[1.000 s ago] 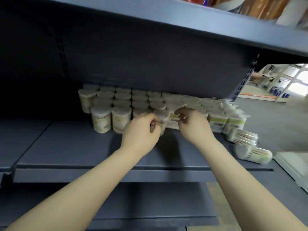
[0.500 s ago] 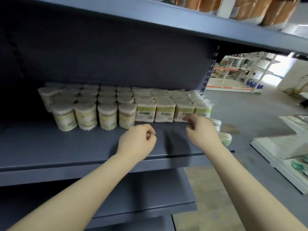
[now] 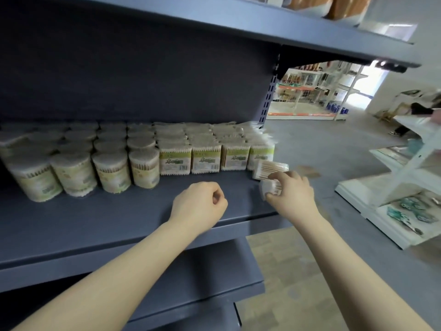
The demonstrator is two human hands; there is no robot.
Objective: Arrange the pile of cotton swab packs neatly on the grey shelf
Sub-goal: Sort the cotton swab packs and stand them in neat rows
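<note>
Right hand [image 3: 290,191] fingers curled round loose swab pack [image 3: 270,187] at grey shelf [image 3: 133,211] right end, grip likely partial. Left hand [image 3: 199,206] loosely fisted, empty. Stand pack upright beside square-pack row [image 3: 214,158], label forward.

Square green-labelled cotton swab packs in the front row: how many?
4, side by side: first, second, third, fourth at the shelf's right end. More rows stand behind.

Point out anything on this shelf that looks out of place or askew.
Two loose swab packs lie flat at the right end of the grey shelf, in front of the upright square packs rather than in a row. The right hand is on the nearer one; the left hand is fisted, empty.
</note>
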